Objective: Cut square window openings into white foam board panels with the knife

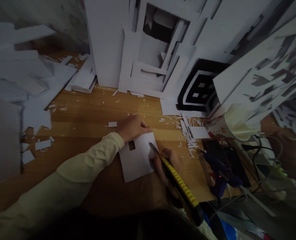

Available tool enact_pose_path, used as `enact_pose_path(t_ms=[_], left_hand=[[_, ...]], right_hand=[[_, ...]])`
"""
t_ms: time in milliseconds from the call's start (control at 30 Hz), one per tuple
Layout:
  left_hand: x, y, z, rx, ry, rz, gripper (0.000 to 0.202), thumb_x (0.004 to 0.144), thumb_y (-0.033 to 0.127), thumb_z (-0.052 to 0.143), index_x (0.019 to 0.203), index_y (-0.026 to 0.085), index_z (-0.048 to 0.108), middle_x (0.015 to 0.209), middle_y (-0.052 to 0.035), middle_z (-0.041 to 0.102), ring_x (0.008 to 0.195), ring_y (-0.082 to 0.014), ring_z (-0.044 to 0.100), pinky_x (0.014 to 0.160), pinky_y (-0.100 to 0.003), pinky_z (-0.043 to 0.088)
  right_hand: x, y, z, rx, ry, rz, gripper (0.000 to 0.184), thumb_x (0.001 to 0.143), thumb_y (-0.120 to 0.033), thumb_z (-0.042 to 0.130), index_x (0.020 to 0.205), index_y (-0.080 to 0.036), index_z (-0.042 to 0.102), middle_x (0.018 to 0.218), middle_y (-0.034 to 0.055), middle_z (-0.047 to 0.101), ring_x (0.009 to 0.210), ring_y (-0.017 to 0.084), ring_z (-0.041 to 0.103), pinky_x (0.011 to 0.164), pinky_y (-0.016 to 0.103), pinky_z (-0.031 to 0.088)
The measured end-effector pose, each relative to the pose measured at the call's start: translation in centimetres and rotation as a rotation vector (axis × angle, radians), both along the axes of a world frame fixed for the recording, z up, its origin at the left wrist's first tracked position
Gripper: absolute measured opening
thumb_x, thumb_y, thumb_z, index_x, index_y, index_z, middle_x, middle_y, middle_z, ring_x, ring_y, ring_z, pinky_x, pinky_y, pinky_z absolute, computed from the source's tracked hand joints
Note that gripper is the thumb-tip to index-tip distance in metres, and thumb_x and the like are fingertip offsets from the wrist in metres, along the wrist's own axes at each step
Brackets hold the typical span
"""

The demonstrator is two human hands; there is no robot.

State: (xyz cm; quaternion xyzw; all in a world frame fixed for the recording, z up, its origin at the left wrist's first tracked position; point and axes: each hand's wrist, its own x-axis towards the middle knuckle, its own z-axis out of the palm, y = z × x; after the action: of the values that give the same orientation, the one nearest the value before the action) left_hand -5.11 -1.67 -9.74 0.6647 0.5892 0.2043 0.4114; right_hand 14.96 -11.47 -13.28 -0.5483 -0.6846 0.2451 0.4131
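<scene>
Wood-grain table [87, 108] carries a white card [139, 163], one window [132, 145] cut, the rest apparently uncut. Fingers of the left hand [132, 128] rest at its upper edge, grip unclear; those of the right hand [172, 159] clasp a utility knife [178, 181], shavings [188, 135] beyond.

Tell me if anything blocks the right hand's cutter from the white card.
Nothing visible does: the right hand holds the cutter with its tip over the white card; the left hand lies beyond the tip.

Yellow-and-black cutter [180, 183], white card [140, 161]
Brown wood-grain surface [87, 116]; black-and-white grid on panel [203, 88] toward its far edge; cream sleeve [75, 170]
</scene>
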Motion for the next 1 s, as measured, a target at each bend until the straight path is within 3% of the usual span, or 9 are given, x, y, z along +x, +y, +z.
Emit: enact_pose_path(t_ms=[100,300,467,667,867,1000], left_hand=[[0.0,0.0,0.0,-0.014,-0.002,0.0,0.046,0.078,0.052,0.063,0.052,0.014,0.062,0.051,0.0048,0.032,0.052,-0.0089,0.028,0.057,-0.031,0.016],[0.1,-0.1,-0.1,0.028,-0.05,-0.005,0.048,0.08,0.05,0.063,0.047,0.017,0.05,0.053,0.0051,0.026,0.053,-0.0094,0.025,0.057,-0.032,0.014],[0.0,0.0,0.1,0.009,-0.017,-0.027,0.05,0.081,0.052,0.062,0.047,0.018,0.048,0.054,0.0048,0.026,0.055,-0.0098,0.025,0.059,-0.032,0.014],[0.0,0.0,0.3,0.035,-0.03,-0.025,0.051,0.079,0.05,0.061,0.045,0.019,0.041,0.055,0.0048,0.024,0.055,-0.0096,0.023,0.058,-0.032,0.013],[0.1,-0.1,0.6,0.01,-0.019,-0.027,0.046,0.08,0.05,0.061,0.048,0.017,0.05,0.056,0.0052,0.026,0.055,-0.0093,0.024,0.058,-0.031,0.014],[0.0,-0.1,0.3,0.024,-0.041,-0.033,0.047,0.079,0.049,0.061,0.047,0.017,0.048,0.057,0.0055,0.024,0.055,-0.0087,0.023,0.058,-0.031,0.012]], right_hand=[[0.1,-0.5,0.3,0.071,-0.053,0.025,0.022,0.089,-0.043,0.064,0.081,-0.024,0.055,0.062,-0.0001,0.067,0.047,0.015,0.059,0.044,0.027,0.041],[-1.3,-0.4,2.0,0.047,0.079,-0.049,0.017,0.093,-0.034,0.064,0.092,-0.022,0.053,0.069,0.0001,0.068,0.051,0.015,0.063,0.047,0.028,0.049],[-2.5,0.9,3.1,0.04,0.055,-0.017,0.013,0.091,-0.03,0.065,0.092,-0.019,0.059,0.081,0.004,0.072,0.067,0.017,0.069,0.062,0.03,0.056],[-2.4,0.7,3.0,0.008,0.036,-0.041,0.014,0.093,-0.032,0.065,0.096,-0.019,0.06,0.089,0.0051,0.074,0.068,0.016,0.07,0.063,0.029,0.056],[-2.4,0.8,2.8,0.027,0.042,-0.046,0.013,0.092,-0.033,0.065,0.092,-0.02,0.061,0.082,0.0041,0.07,0.065,0.018,0.068,0.061,0.031,0.056],[-2.5,0.8,2.8,0.022,0.051,-0.028,0.015,0.093,-0.033,0.065,0.094,-0.019,0.06,0.084,0.0034,0.07,0.06,0.015,0.066,0.058,0.03,0.055]])
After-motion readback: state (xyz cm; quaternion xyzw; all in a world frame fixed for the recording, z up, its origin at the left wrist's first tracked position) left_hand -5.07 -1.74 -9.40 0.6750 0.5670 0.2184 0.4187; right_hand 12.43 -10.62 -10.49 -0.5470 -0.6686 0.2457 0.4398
